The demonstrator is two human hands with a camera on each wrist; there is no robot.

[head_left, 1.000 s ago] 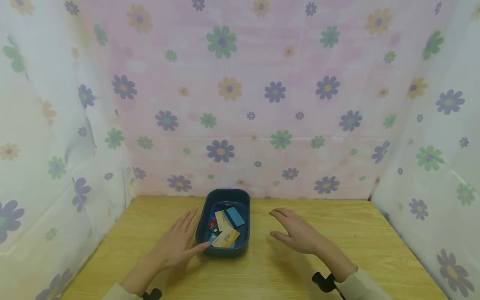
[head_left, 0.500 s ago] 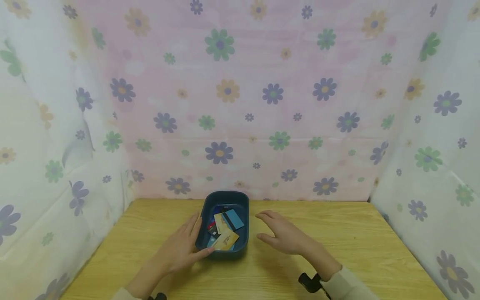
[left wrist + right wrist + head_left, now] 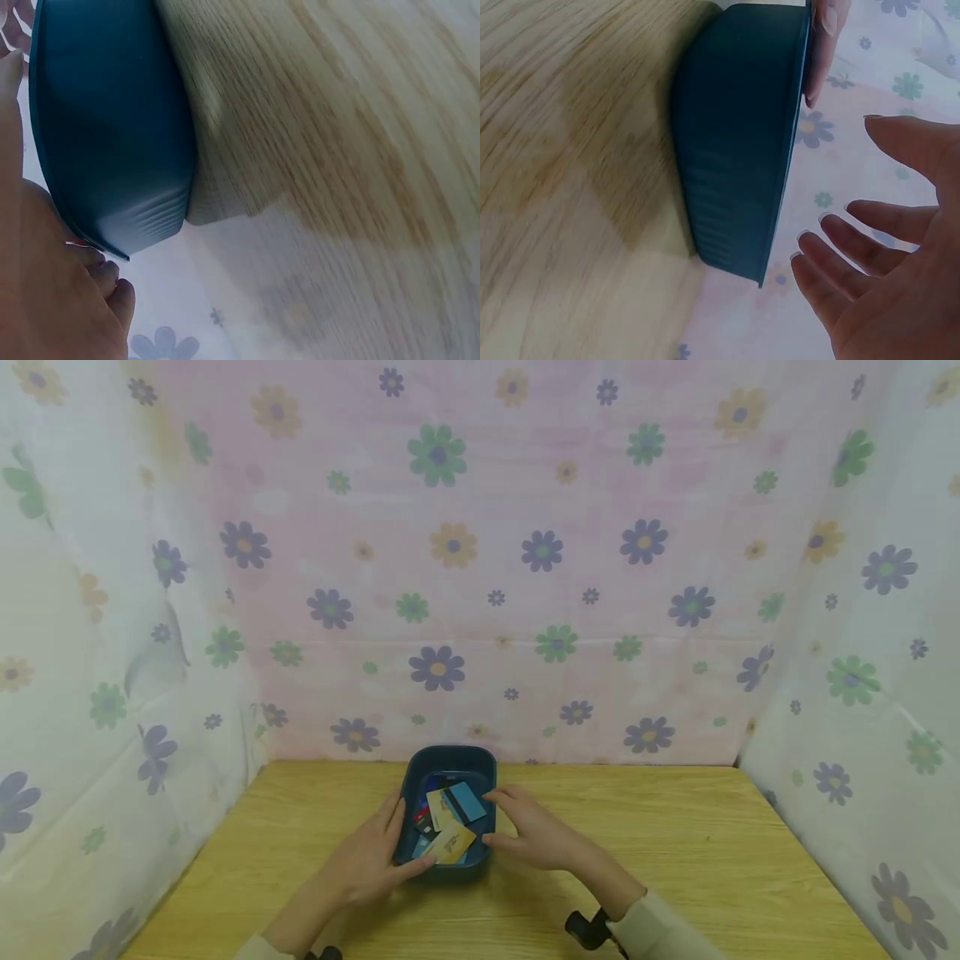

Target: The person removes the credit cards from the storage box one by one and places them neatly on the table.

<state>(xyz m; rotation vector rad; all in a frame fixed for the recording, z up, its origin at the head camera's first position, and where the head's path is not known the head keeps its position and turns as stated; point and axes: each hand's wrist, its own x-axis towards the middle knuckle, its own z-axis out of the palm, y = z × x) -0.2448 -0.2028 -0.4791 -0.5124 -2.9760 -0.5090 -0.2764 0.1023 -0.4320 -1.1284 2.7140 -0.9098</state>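
Note:
A dark blue plastic bin (image 3: 450,755) with rounded corners stands on the table in the head view. Several cards lie loosely overlapped in it, among them a gold card (image 3: 453,842) and a blue card (image 3: 469,801) with a dark stripe. My left hand (image 3: 366,853) is at the bin's left side, fingers along the rim and thumb over the near left corner. On the other side my right hand (image 3: 538,832) has its fingertips right at the rim, fingers spread and holding nothing. From the right wrist, those fingers (image 3: 855,262) appear relaxed, apart from the bin's wall.
The wooden table (image 3: 645,852) ends at a pink flowered cloth (image 3: 495,560) behind the bin. White flowered cloth walls (image 3: 885,693) close in both sides. Black wrist mounts (image 3: 588,928) sit below the sleeves.
My right hand has moved left, from well beside the bin to its right rim. The left hand has come closer onto the left rim. The cards lie as before.

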